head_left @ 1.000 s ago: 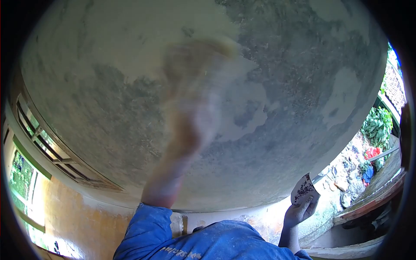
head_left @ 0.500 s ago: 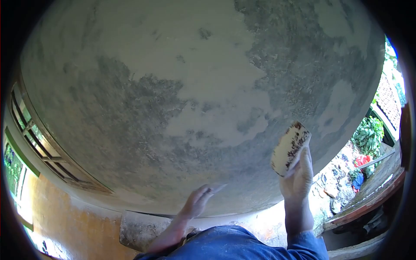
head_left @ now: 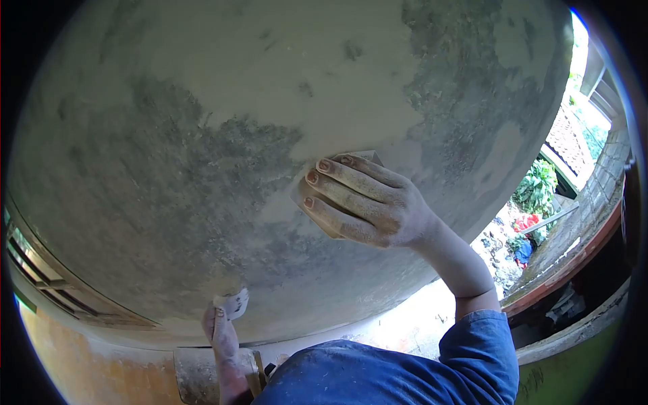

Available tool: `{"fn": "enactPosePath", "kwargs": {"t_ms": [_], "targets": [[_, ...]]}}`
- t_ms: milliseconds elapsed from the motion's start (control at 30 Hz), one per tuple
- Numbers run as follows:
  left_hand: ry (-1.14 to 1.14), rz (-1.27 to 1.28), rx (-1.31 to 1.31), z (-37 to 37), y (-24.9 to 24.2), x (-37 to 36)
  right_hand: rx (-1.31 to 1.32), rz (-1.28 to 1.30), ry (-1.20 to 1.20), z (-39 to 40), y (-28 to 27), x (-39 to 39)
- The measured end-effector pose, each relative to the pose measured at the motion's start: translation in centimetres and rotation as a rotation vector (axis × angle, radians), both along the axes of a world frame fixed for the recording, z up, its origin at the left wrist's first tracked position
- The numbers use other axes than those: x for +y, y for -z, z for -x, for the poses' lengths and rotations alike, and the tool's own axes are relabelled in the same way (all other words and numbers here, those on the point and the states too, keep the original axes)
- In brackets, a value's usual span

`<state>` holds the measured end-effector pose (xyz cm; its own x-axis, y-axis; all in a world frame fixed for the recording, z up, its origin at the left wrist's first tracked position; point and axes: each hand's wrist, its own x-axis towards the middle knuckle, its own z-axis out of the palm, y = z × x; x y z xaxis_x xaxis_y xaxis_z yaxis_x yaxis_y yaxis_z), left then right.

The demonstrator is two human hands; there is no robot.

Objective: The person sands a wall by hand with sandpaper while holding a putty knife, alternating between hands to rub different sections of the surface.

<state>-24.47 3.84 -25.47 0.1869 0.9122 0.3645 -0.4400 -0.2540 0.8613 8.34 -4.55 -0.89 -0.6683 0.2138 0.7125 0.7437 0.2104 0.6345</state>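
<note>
In front of me rises a grey wall (head_left: 169, 182) patched with pale, smooth putty. My right hand (head_left: 368, 202) is pressed against it near the middle, palm toward the wall and dusty fingers laid over a flat putty scraper (head_left: 300, 196). Only the scraper's edges show past the fingers. Lower left, my left hand (head_left: 221, 329) is closed around a smaller pale scraper (head_left: 233, 304) with dark specks, held up near the wall's lower part.
A wooden-framed window (head_left: 67, 290) lies at the left. Below it is a yellowish, stained wall (head_left: 115, 374). Toward the right are green plants (head_left: 538, 185), a red thing (head_left: 525, 222) and a curved reddish ledge (head_left: 574, 273). A grey, worn block (head_left: 194, 374) sits low beside my left forearm.
My right hand has moved up and left, turning its scraper from facing me to lying against the wall. My left hand has moved left, and its scraper now shows its speckled face.
</note>
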Motion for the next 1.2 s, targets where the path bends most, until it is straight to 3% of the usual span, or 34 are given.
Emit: {"fn": "enactPosePath", "kwargs": {"t_ms": [33,200,267,300,367,400,467,567,633,733,800,867,900,967,1067,1133,1200], "targets": [[-0.038,0.004,-0.004,0.4,-0.3,0.3,-0.106,0.032,0.037,0.3,0.2,0.1],[-0.083,0.091,-0.094,1.8,0.3,2.3,-0.005,-0.005,0.126,-2.2,-2.9,-1.6],[-0.155,0.123,-0.13,2.3,1.1,2.9,0.104,0.204,-0.081,0.1,-0.4,-0.2],[-0.146,0.126,-0.127,2.3,1.4,3.1,0.108,0.206,-0.072,0.2,-0.3,-0.2],[-0.194,0.103,-0.103,2.4,1.4,3.8,-0.16,0.218,0.0,0.3,-0.2,-0.1],[-0.184,0.103,-0.098,2.5,1.2,4.1,-0.155,0.218,0.01,-0.6,-1.1,-0.6],[-0.099,0.071,-0.119,2.5,0.3,4.3,-0.059,0.016,0.096,-3.2,-3.4,-1.9],[-0.079,0.109,-0.137,2.1,-0.7,4.1,0.076,-0.062,0.057,-2.0,-1.8,-1.1],[-0.063,0.12,-0.144,2.1,-0.8,4.1,0.246,0.263,-0.207,0.9,1.3,0.3],[-0.066,0.125,-0.148,2.4,0.3,4.8,0.025,0.333,-0.062,0.3,-0.3,-0.7],[-0.074,0.123,-0.146,2.8,1.0,5.6,0.056,0.232,0.048,-2.6,-3.0,-1.9],[-0.053,0.114,-0.188,2.9,1.6,5.9,-0.135,-0.208,0.151,-5.9,-3.4,-1.4],[-0.047,0.112,-0.19,2.9,1.8,5.9,0.093,-0.093,0.079,-2.6,-1.5,-1.7],[-0.067,0.124,-0.194,3.0,1.8,5.8,0.168,0.11,-0.107,0.6,0.9,-0.1],[-0.009,0.112,-0.147,3.4,1.5,6.0,0.06,0.315,-0.063,1.6,-1.0,-0.8],[0.016,0.108,-0.165,3.6,1.7,6.2,0.073,0.236,0.057,-1.1,-2.9,-2.0],[0.039,0.11,-0.188,3.5,1.8,6.2,0.078,-0.193,0.138,-3.0,-3.1,-1.6]]}}
